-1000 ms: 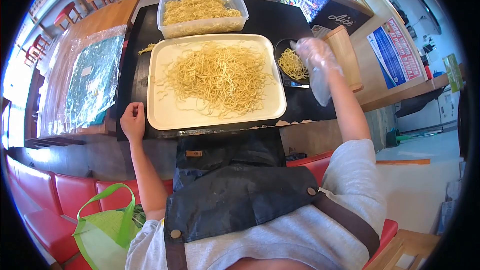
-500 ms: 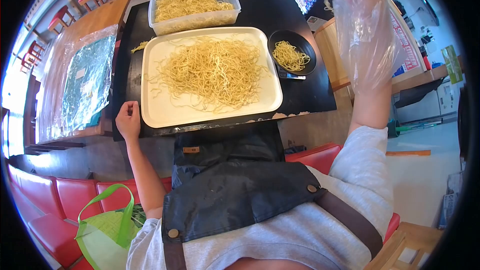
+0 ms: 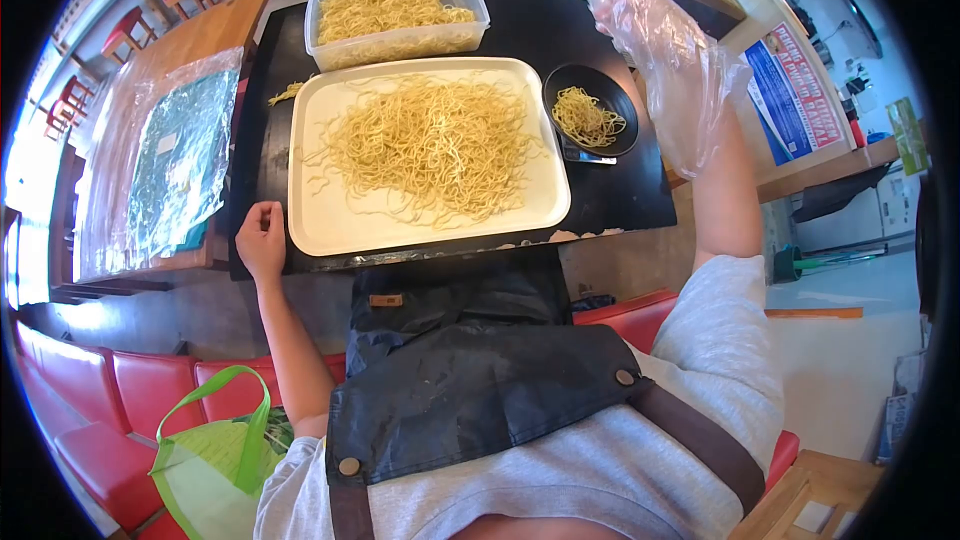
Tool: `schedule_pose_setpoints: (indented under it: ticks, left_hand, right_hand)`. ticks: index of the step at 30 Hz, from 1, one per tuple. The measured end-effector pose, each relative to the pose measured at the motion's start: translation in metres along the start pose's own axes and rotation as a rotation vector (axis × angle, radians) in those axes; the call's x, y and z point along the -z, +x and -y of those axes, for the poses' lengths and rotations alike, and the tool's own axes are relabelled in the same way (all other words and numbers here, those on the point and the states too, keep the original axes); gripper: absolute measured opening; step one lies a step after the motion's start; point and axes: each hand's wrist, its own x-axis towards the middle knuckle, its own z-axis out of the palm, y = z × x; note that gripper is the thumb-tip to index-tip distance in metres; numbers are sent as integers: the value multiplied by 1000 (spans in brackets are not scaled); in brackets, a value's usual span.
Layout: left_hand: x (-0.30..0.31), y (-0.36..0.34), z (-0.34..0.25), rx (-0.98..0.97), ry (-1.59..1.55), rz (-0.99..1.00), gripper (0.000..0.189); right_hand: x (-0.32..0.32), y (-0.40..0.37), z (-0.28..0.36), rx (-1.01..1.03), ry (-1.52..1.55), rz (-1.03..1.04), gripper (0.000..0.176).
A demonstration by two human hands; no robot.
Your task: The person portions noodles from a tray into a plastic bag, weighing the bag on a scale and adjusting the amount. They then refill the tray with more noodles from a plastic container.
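Inside a clear plastic bag or glove, my right hand (image 3: 655,35) is raised beyond the black bowl's upper right; its fingers are blurred under the plastic. The black bowl (image 3: 622,100) holds a small heap of noodles (image 3: 587,118) and rests on a small scale (image 3: 588,156). Bare, my left hand (image 3: 262,238) lies curled at the table's near left edge, beside the tray, and nothing shows in it. A large pile of noodles (image 3: 435,150) covers the middle of the cream tray (image 3: 430,237). Behind it, a clear plastic tub (image 3: 400,52) is filled with noodles.
The black table (image 3: 530,25) carries the tray, bowl and tub. A few stray noodles (image 3: 287,93) lie left of the tub. On the left, a wooden table (image 3: 190,28) bears a plastic-wrapped teal item (image 3: 175,150). A green bag (image 3: 215,470) is at the lower left.
My right hand has come down and left, toward the bowl. The noodle strands that hung near it no longer show. My left hand stays curled at the table edge.
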Motion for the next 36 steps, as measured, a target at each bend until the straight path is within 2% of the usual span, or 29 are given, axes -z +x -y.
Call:
schedule_pose_setpoints:
  ticks: [2,5,6,8,9,10,12,13,14,16,17,18,20,21,23,24,26,27,28,30,31,36]
  left_hand:
    - [1,0,1,8,8,10,15]
    - [0,0,0,8,36,0,15]
    - [-1,1,0,5,35,-4,15]
    - [0,0,-1,15,-10,-2,15]
    - [0,0,-2,16,-8,-9,15]
    - [1,0,-2,25,-10,1,15]
    - [1,0,-3,35,-12,13,15]
    - [1,0,-3,37,-5,17,15]
    - [1,0,-3,40,2,22,14]
    - [1,-1,-4,31,-3,14,15]
    - [1,-1,-4,22,-9,4,15]
    - [0,-1,-4,23,-10,6,15]
    - [1,0,-2,25,31,16,15]
    - [0,0,-1,24,31,17,15]
    - [0,0,0,21,24,16,15]
    - [0,0,1,20,25,19,15]
    - [-1,0,1,21,14,13,15]
    - [-1,0,1,21,14,15,15]
    - [0,0,0,18,6,15,15]
    - [0,0,-1,14,-2,15,15]
    - [0,0,-1,10,3,13,15]
    - [0,-1,1,2,-4,5,15]
  right_hand:
    - [3,-4,-28,-141,34,-18,24]
    - [3,-11,-88,-553,384,-157,25]
    - [0,-17,-109,-651,396,-169,25]
    - [-1,-21,-100,-486,-948,409,30]
    - [-5,-35,-103,-229,-1147,425,10]
    - [-7,-39,-99,-225,-1147,426,10]
    - [-7,-44,-93,-192,-1284,611,13]
    - [-5,-44,-87,-308,-1151,562,17]
    - [1,-43,-95,-311,-1151,564,17]
    - [18,-39,-118,-81,-1144,283,18]
    - [22,-39,-90,-250,-867,228,21]
    - [22,-43,-60,-253,-868,229,21]
    - [21,-48,-13,-344,-708,-152,15]
    - [30,-43,-9,-346,-709,-153,15]
    - [52,-32,-9,-122,-777,-291,6]
    - [58,-31,-8,-125,-777,-291,6]
    - [70,-29,-6,213,-399,-414,11]
    - [90,-14,-29,386,-428,-404,20]
    - [84,-13,-26,384,-429,-404,20]
    - [58,-10,-11,137,289,-371,24]
    - [50,-9,-3,138,289,-372,24]
    - [18,-20,63,677,465,-187,19]
